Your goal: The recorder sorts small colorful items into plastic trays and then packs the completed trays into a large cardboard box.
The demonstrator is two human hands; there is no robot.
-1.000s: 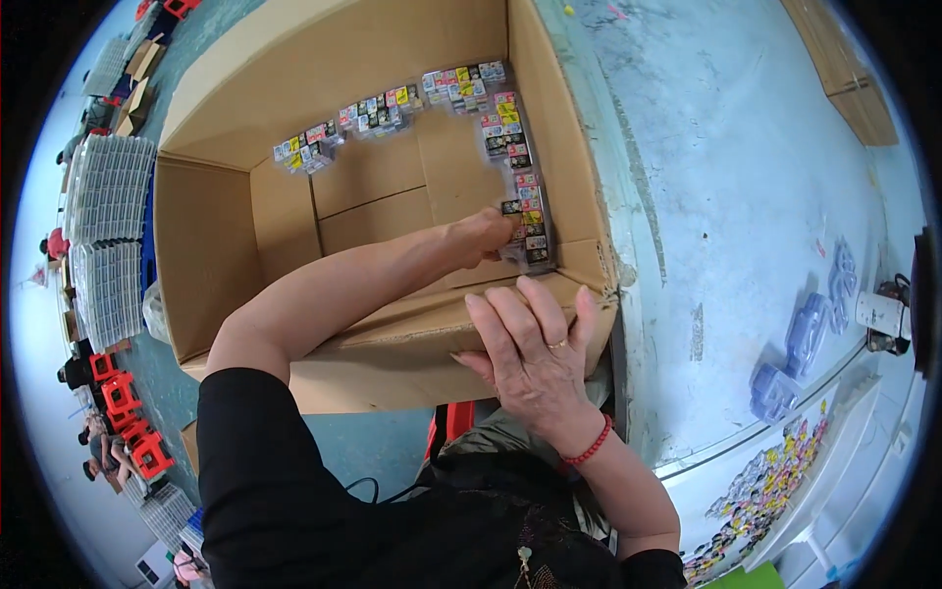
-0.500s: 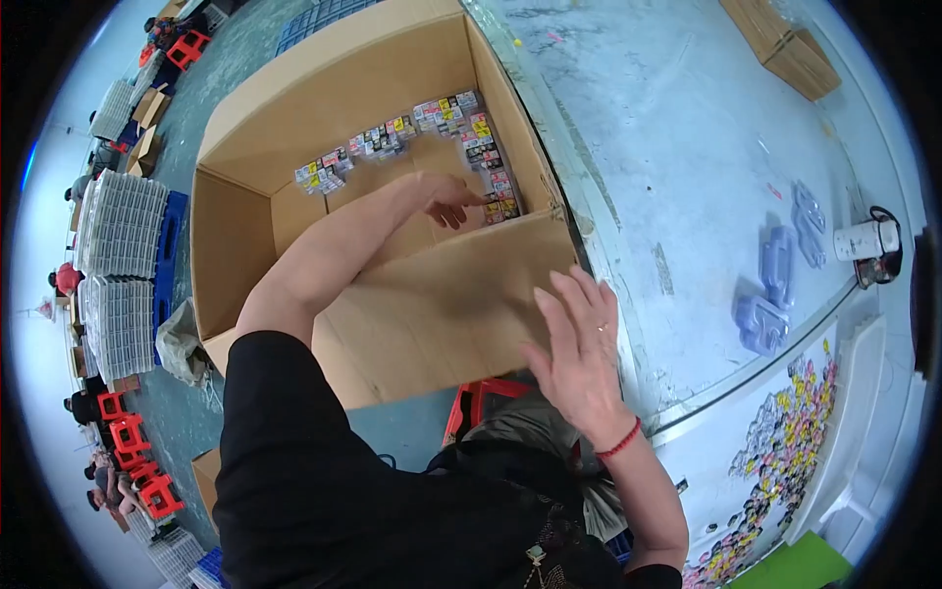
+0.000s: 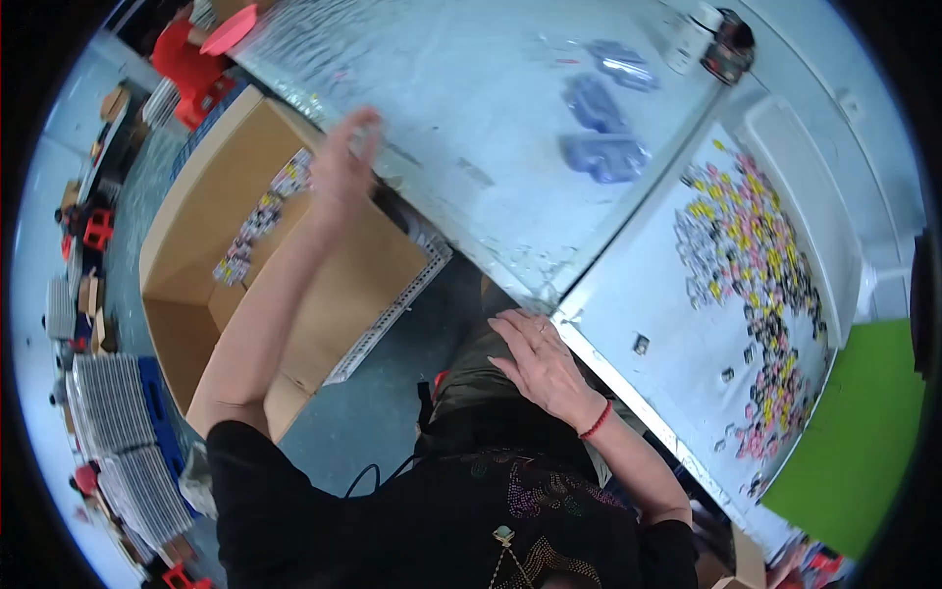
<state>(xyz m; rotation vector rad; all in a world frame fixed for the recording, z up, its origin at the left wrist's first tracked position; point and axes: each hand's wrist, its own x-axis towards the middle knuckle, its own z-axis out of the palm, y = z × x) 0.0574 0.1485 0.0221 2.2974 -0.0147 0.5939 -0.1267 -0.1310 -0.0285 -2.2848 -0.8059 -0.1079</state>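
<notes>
My left hand [image 3: 343, 162] is raised over the right side of a cardboard box [image 3: 363, 265]. Its fingers are apart and somewhat blurred, with nothing visible in them. Inside the box, a row of small packs [image 3: 255, 226] with pink, yellow and black markings runs along the far wall; my forearm covers part of the inside. My right hand [image 3: 549, 365] lies with fingers extended, palm down, at the near corner of the pale tabletop [image 3: 461, 108]. It holds nothing that I can see.
Clear moulded plastic shells [image 3: 603, 152] lie on the tabletop, near a white bottle [image 3: 693, 41]. To the right, a white tray-like surface [image 3: 638, 294] carries many small coloured pieces [image 3: 756, 255]. A green panel [image 3: 863, 432] adjoins it. Stacked white trays [image 3: 113, 412] stand left.
The view has swung right, bringing the coloured pieces further in. My left hand has come up out of the box. My right hand has lowered from the air to the table corner.
</notes>
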